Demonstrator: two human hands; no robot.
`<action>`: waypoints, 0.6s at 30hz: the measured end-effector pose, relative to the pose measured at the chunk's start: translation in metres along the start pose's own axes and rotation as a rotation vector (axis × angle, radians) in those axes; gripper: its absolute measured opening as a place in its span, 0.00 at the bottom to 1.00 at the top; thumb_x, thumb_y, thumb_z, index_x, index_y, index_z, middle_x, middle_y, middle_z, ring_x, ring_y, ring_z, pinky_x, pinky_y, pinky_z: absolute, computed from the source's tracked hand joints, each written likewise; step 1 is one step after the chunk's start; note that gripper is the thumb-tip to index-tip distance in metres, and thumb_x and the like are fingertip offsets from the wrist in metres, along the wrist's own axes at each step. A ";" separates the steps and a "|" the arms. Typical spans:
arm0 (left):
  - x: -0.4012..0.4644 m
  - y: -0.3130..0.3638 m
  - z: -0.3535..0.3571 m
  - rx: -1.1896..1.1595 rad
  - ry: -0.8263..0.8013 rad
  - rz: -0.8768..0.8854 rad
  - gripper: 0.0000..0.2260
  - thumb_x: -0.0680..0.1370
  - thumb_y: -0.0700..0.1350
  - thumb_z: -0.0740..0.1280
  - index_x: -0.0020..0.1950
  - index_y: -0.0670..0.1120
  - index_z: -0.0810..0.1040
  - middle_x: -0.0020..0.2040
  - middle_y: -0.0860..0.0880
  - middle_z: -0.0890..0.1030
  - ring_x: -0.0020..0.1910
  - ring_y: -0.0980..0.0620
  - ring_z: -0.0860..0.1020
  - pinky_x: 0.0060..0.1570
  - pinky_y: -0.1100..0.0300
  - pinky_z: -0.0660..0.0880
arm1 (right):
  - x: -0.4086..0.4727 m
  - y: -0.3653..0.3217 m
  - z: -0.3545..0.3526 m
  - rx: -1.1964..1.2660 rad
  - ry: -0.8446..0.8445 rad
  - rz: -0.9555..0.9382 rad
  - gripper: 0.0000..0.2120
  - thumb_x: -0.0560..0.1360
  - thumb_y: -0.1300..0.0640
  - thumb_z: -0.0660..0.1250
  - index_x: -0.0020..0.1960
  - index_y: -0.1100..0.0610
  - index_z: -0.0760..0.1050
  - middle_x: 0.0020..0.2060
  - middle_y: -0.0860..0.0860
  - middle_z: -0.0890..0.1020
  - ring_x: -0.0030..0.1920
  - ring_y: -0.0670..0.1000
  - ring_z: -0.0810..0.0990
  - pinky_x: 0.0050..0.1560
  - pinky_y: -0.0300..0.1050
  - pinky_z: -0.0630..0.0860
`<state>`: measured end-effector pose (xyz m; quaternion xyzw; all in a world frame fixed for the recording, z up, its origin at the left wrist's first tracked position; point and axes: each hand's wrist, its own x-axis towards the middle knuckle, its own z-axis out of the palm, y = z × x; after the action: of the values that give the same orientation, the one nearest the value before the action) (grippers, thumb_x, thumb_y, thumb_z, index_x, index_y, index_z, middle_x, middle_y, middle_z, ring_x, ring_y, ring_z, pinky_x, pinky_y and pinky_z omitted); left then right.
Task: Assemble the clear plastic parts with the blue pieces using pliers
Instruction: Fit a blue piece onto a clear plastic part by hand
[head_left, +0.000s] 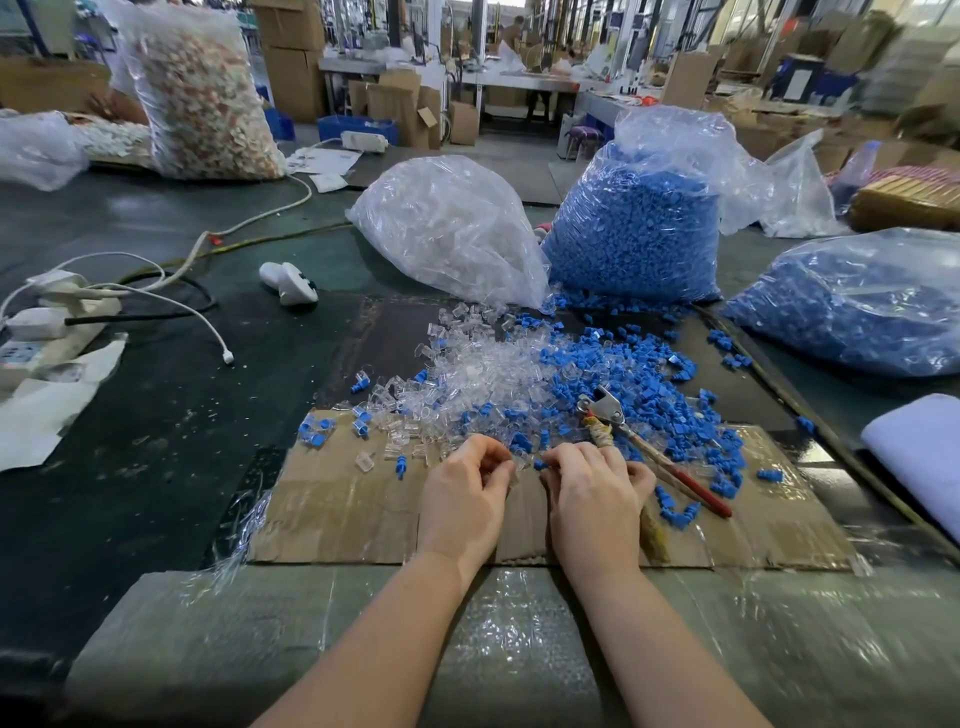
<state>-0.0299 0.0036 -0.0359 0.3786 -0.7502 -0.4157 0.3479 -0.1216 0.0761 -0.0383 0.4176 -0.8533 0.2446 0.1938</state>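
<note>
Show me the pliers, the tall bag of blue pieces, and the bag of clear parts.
pliers (605, 408), head view, on the metal head.
tall bag of blue pieces (634, 234), head view, mid-front.
bag of clear parts (447, 228), head view, centre of bag.

Your two bare forearms reach forward from the bottom edge, wrists nearly side by side. Your left hand (464, 486) is knuckles-up, fingers curled inward, thumb meeting fingertips in a pinch. Your right hand (592, 491) sits just beside it — fingers bent tightly under, tips turned toward the left — the two hands almost touching.
</note>
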 end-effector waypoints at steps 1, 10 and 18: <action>0.000 0.000 0.000 0.000 0.002 -0.002 0.07 0.76 0.42 0.67 0.41 0.54 0.75 0.35 0.57 0.78 0.36 0.63 0.75 0.37 0.75 0.70 | 0.000 0.001 -0.001 0.036 0.013 -0.004 0.06 0.69 0.64 0.73 0.40 0.54 0.79 0.36 0.47 0.81 0.41 0.54 0.78 0.49 0.49 0.58; 0.001 0.000 -0.001 0.008 -0.019 0.003 0.06 0.76 0.43 0.67 0.42 0.54 0.76 0.36 0.57 0.79 0.38 0.61 0.76 0.40 0.69 0.73 | -0.003 0.004 -0.008 0.330 0.011 -0.147 0.06 0.70 0.64 0.71 0.45 0.56 0.81 0.40 0.48 0.83 0.42 0.54 0.79 0.47 0.51 0.69; 0.001 0.001 -0.004 -0.014 -0.064 0.014 0.09 0.75 0.41 0.68 0.41 0.55 0.76 0.35 0.57 0.79 0.36 0.63 0.76 0.38 0.73 0.71 | -0.003 0.003 -0.010 0.342 0.020 -0.184 0.06 0.68 0.63 0.75 0.41 0.56 0.80 0.37 0.48 0.82 0.37 0.52 0.78 0.44 0.47 0.68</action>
<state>-0.0274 0.0022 -0.0331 0.3572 -0.7608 -0.4305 0.3292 -0.1211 0.0856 -0.0331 0.5181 -0.7557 0.3715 0.1499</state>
